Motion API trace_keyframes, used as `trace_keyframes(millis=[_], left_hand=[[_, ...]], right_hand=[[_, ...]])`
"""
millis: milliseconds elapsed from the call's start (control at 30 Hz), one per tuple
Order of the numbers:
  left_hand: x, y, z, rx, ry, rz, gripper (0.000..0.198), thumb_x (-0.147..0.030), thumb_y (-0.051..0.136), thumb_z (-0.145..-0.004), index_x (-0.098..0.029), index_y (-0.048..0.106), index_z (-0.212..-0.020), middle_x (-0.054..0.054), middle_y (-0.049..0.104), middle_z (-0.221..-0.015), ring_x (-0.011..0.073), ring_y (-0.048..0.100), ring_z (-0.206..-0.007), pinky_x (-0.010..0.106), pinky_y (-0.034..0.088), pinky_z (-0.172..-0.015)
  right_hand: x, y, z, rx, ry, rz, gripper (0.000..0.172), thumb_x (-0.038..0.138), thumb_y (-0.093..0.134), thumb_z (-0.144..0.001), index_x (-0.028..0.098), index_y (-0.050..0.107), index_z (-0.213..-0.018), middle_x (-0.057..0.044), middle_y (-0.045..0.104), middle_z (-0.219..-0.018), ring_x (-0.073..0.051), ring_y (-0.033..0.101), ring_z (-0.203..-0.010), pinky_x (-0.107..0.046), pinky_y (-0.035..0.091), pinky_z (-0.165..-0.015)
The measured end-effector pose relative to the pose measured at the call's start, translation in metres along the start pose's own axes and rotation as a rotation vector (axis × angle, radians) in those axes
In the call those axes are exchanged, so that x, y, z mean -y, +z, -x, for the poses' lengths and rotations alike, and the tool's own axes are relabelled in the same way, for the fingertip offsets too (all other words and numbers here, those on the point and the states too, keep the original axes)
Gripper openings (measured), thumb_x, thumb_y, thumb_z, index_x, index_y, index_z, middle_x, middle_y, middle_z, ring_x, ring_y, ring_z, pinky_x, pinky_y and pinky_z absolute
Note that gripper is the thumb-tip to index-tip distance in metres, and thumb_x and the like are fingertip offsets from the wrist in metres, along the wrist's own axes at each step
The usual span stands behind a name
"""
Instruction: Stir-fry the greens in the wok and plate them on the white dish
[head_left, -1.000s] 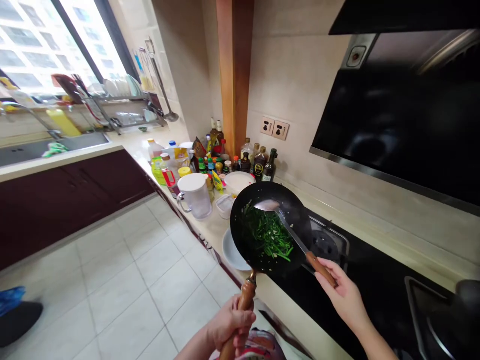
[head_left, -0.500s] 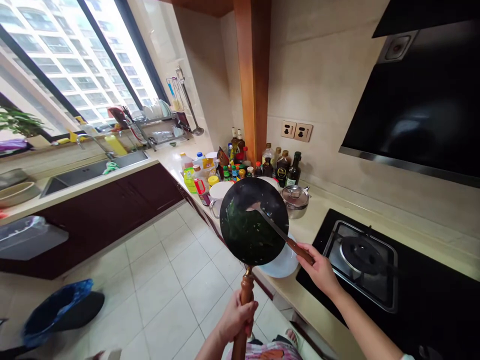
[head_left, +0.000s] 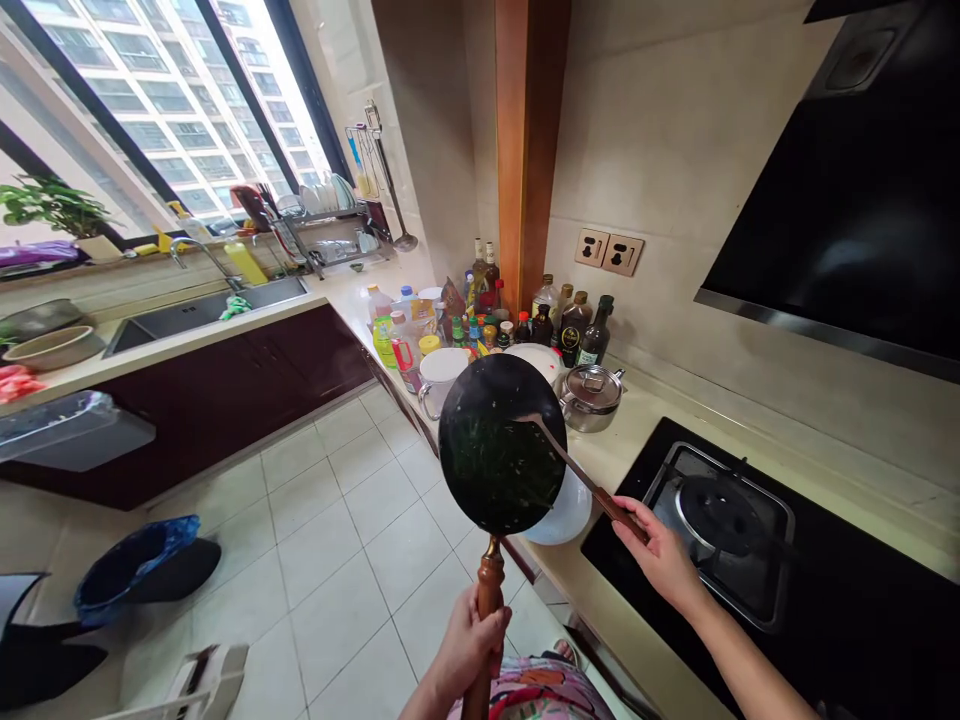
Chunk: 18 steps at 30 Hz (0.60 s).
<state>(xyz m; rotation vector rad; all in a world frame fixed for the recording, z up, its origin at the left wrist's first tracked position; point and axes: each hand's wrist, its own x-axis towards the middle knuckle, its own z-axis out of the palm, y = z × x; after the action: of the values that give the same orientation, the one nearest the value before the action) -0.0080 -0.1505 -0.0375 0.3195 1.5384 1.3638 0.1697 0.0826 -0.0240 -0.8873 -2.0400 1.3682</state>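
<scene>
My left hand is wrapped round the wooden handle of a black wok, holding it up off the stove. The wok tilts so that its inside faces me, with dark green bits and pale specks clinging to it. In my right hand is the brown wooden handle of a spatula; its blade lies over the inside of the wok. A pale bluish-white bowl stands on the counter under the wok's right edge, partly hidden by it.
The gas burner on the black hob is to the right. Behind the wok are a lidded steel pot, a white mug and several sauce bottles. A sink lies at the left, with a bin on the floor.
The spatula and my right hand have shifted slightly right and down relative to the wok. My left hand keeps its grip on the handle. The view has turned a little left.
</scene>
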Motion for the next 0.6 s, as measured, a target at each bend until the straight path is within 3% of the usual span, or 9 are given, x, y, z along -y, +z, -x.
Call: trace_keyframes(millis=[100, 200, 300, 600], left_hand=[[0.003, 0.005, 0.0, -0.031, 0.022, -0.024, 0.028, -0.035, 0.062, -0.063, -0.023, 0.036, -0.065, -0.01, 0.042, -0.039, 0.0063, 0.036, -0.027, 0.019, 0.029, -0.03], [0.004, 0.009, -0.002, -0.055, 0.056, -0.042, 0.029, -0.036, 0.062, -0.064, -0.023, 0.036, -0.067, -0.01, 0.042, -0.039, 0.0067, 0.037, -0.027, 0.019, 0.029, -0.03], [0.005, 0.012, -0.006, -0.104, 0.086, -0.082, 0.029, -0.036, 0.062, -0.064, -0.023, 0.036, -0.068, -0.011, 0.042, -0.039, 0.0068, 0.038, -0.026, 0.018, 0.027, -0.029], [0.019, 0.029, -0.018, -0.181, 0.135, -0.111, 0.021, -0.026, 0.058, -0.068, -0.02, 0.045, -0.083, -0.013, 0.042, -0.042, 0.0069, 0.039, -0.028, 0.018, 0.033, -0.031]], right_hand=[[-0.008, -0.01, 0.011, 0.027, 0.105, -0.059, 0.048, 0.055, 0.056, -0.084, 0.02, 0.057, -0.116, -0.007, 0.071, -0.096, -0.018, 0.067, -0.078, -0.03, 0.054, -0.064], [-0.014, -0.017, 0.02, 0.063, 0.23, -0.156, 0.056, 0.06, 0.054, -0.083, 0.018, 0.054, -0.119, 0.001, 0.064, -0.071, -0.009, 0.046, -0.043, -0.022, 0.034, -0.04], [-0.016, -0.023, 0.021, 0.09, 0.279, -0.229, 0.059, 0.063, 0.056, -0.08, 0.018, 0.053, -0.118, 0.003, 0.059, -0.066, -0.005, 0.035, -0.039, -0.021, 0.024, -0.039], [-0.022, -0.034, 0.008, 0.134, 0.386, -0.277, 0.074, 0.073, 0.063, -0.064, 0.019, 0.059, -0.114, 0.002, 0.058, -0.062, -0.004, 0.031, -0.037, -0.019, 0.02, -0.036]])
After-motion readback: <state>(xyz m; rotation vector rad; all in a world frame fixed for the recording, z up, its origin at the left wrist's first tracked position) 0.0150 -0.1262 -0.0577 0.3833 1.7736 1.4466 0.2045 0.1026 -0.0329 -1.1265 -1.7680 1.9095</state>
